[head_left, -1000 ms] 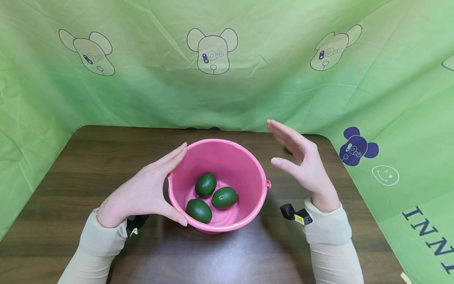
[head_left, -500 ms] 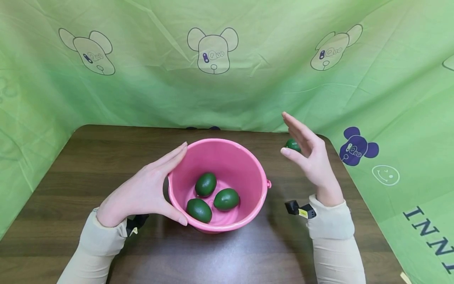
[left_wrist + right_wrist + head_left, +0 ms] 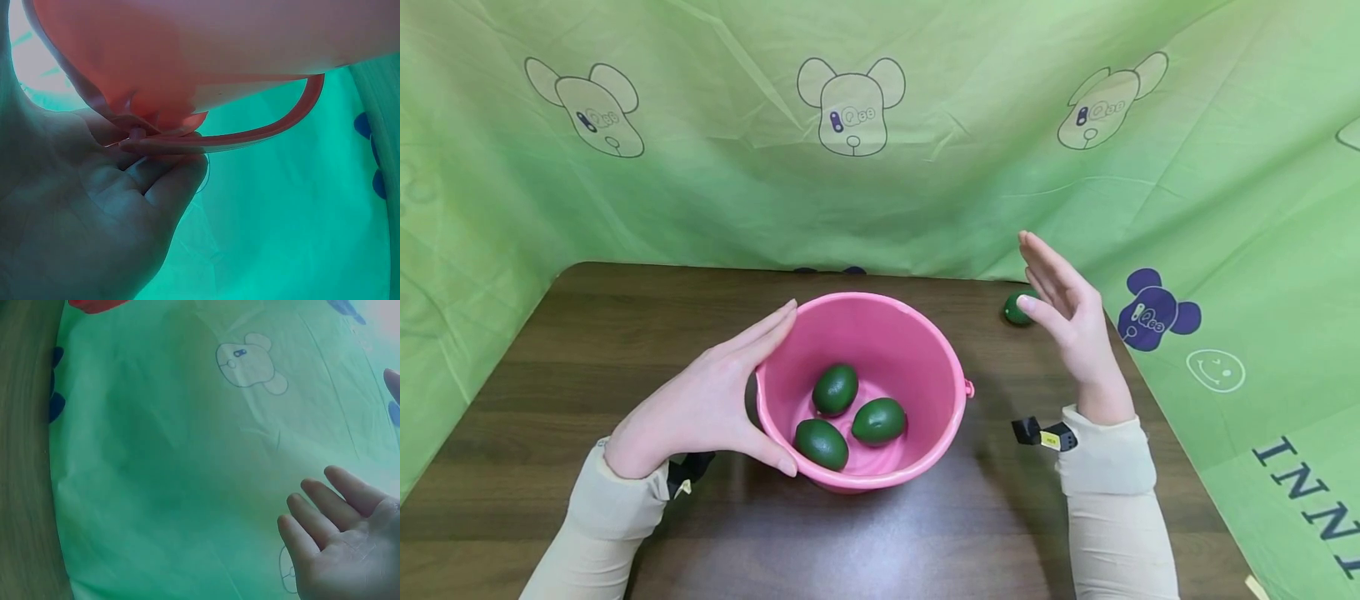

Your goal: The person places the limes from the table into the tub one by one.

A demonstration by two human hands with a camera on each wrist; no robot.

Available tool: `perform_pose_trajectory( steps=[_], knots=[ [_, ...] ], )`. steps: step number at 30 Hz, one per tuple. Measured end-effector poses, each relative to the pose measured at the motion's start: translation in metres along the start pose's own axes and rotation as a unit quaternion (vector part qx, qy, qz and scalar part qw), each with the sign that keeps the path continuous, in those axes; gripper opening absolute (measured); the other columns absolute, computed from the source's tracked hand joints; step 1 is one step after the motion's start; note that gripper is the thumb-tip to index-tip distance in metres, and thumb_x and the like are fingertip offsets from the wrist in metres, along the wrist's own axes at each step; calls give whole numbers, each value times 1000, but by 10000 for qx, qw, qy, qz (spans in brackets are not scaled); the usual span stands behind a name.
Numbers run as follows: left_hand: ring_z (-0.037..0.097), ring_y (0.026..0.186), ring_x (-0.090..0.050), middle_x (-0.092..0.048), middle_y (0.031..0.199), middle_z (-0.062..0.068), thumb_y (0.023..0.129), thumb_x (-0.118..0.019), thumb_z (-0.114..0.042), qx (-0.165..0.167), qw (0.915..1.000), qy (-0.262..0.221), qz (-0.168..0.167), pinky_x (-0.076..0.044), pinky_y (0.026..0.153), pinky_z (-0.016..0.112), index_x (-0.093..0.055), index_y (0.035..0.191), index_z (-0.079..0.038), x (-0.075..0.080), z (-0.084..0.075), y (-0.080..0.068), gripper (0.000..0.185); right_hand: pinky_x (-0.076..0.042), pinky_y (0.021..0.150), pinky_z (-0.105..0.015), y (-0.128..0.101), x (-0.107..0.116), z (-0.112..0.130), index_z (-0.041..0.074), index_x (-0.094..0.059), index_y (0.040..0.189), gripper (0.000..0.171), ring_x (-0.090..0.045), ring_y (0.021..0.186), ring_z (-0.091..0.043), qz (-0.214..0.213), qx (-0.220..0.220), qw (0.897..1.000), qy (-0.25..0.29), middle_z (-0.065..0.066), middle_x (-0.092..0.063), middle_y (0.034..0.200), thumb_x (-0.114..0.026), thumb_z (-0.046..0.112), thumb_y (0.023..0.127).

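Observation:
A pink bucket point(image 3: 925, 350) stands on the table with three dark green avocados inside: one at the back point(image 3: 835, 389), one at the front left point(image 3: 822, 445) and one at the right point(image 3: 878, 421). My left hand point(image 3: 707, 408) grips the bucket's left side, thumb at the near rim and fingers toward the far rim. In the left wrist view the fingers lie by the bucket handle point(image 3: 250, 137) and its hinge. My right hand point(image 3: 1071, 325) hovers at the right, fingers extended, holding nothing. Just left of its thumb, another avocado point(image 3: 1017, 309) lies on the table, partly hidden by the hand.
A brown wooden table point(image 3: 625, 333) carries everything. Green printed cloth point(image 3: 925, 200) hangs behind and along both sides. A handle knob point(image 3: 969, 388) sticks out from the bucket's right side. A small pale piece point(image 3: 1257, 587) shows at the lower right edge.
My right hand has moved right and slightly away from me, uncovering the avocado on the table. Inside the bucket, the right avocado has shifted slightly. My left hand stays in place.

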State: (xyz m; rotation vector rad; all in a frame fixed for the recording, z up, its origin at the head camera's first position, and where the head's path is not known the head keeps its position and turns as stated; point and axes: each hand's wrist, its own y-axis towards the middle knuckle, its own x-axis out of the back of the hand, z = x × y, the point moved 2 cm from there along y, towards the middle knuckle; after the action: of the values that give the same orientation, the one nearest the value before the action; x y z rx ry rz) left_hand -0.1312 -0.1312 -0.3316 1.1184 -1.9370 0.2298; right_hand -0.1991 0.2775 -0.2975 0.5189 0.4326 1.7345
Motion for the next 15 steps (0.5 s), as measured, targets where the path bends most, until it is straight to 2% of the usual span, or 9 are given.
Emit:
perform_pose_trajectory(
  steps=[7, 15],
  knots=[
    [14, 151, -18, -5, 169, -14, 51, -89, -75, -11, 10000, -20, -6, -35, 113, 44, -14, 165, -21, -1, 0, 0, 147, -26, 118, -35, 0, 9, -6, -6, -40, 152, 61, -34, 146, -29, -107, -151, 9998, -37, -20, -38, 158, -59, -11, 94],
    [14, 151, -18, -5, 169, -14, 50, -93, -70, 13, 10000, -71, 10, -36, 113, 45, -15, 165, -21, 0, 0, 0, 147, -25, 118, -33, -1, 21, -21, -1, -43, 153, 61, -33, 147, -25, -425, -667, 9958, -462, -16, -39, 158, -63, -6, 96]
  ],
)
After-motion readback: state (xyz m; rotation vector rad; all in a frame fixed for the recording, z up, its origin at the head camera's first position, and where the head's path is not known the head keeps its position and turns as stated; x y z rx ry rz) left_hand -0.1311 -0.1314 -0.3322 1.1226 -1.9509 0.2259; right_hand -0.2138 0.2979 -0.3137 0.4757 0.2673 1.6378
